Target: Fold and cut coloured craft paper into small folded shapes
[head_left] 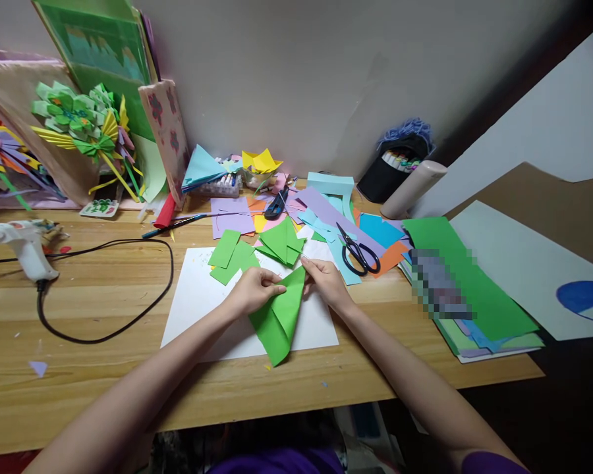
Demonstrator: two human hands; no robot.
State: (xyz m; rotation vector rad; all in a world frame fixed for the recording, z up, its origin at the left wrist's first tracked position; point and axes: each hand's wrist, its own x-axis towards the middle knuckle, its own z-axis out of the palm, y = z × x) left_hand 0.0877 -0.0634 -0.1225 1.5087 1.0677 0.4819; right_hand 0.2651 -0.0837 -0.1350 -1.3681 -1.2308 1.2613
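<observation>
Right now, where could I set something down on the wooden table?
Inside the curved black cable, and between the right forearm and green-topped paper stack. Beyond the folded green paper, coloured paper scraps and black-handled scissors crowd together.

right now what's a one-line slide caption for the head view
Left hand and right hand hold folded green paper over a white sheet, black-handled scissors beyond.

On the tabletop [103, 382], a glue gun [27, 250] was at left, a paper stack [491, 299] at right, and a sheet [197, 296] between, with a folded paper [282, 316] over it. Behind the folded paper, paper scraps [227, 214] bore scissors [358, 254] toward the right and a utility knife [276, 205] farther back. Paper flowers [74, 108] stood back left, a marker pouch [379, 176] back right.
</observation>
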